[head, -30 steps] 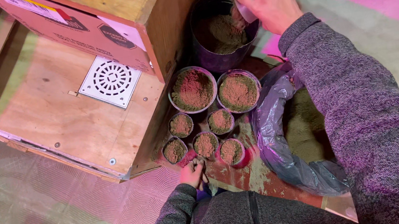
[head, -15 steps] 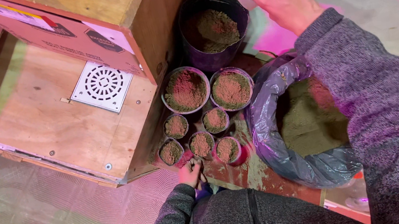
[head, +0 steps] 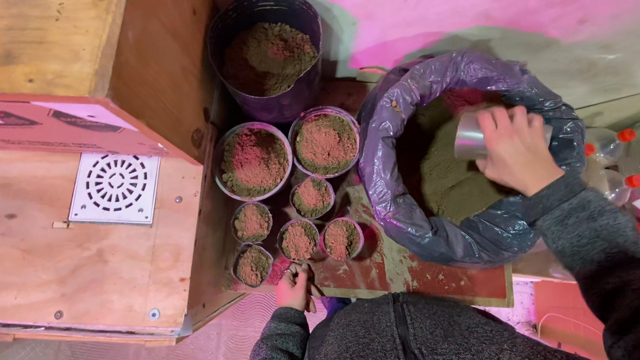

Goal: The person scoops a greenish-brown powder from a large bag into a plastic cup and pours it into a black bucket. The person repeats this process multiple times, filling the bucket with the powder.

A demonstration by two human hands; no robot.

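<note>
My right hand (head: pixel 517 149) grips a shiny metal cup (head: pixel 470 136) inside a dark plastic bag (head: pixel 430 227) filled with brownish soil. My left hand (head: pixel 295 285) rests low on the board edge, fingers curled next to the nearest small pots; what it holds is too small to tell. Several small pots (head: pixel 299 239) and two larger pots (head: pixel 253 160) (head: pixel 325 141), all filled with soil, stand left of the bag. A tall dark bucket (head: pixel 267 53) of soil stands behind them.
A wooden box (head: pixel 65 246) with a white round-holed vent plate (head: pixel 114 188) stands to the left, with a taller wooden crate (head: pixel 17 48) behind it. Clear bottles with red caps (head: pixel 611 151) lie at the right. The wall behind glows pink.
My right hand came down from above the bucket at the back and went into the soil bag, now holding the metal cup. The left hand stayed by the small pots.
</note>
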